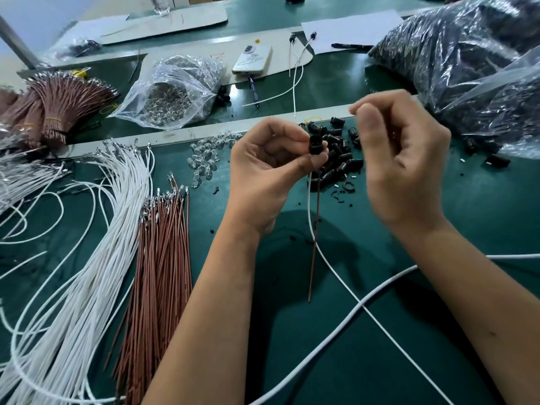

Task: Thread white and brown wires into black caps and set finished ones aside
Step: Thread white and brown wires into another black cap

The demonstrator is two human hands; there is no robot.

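Left hand (271, 159) pinches a black cap (317, 146) above the mat, a white wire (336, 273) and brown wire (314, 244) hanging from it; right hand (400, 159) is curled, its grasp unclear. A loosened pinch could let unseated wires slip out

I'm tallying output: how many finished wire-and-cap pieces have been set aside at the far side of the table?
2. One finished piece lies beside the phone; the second finished piece lies just right of it, its cap by the white paper. More may be hidden by the bags.
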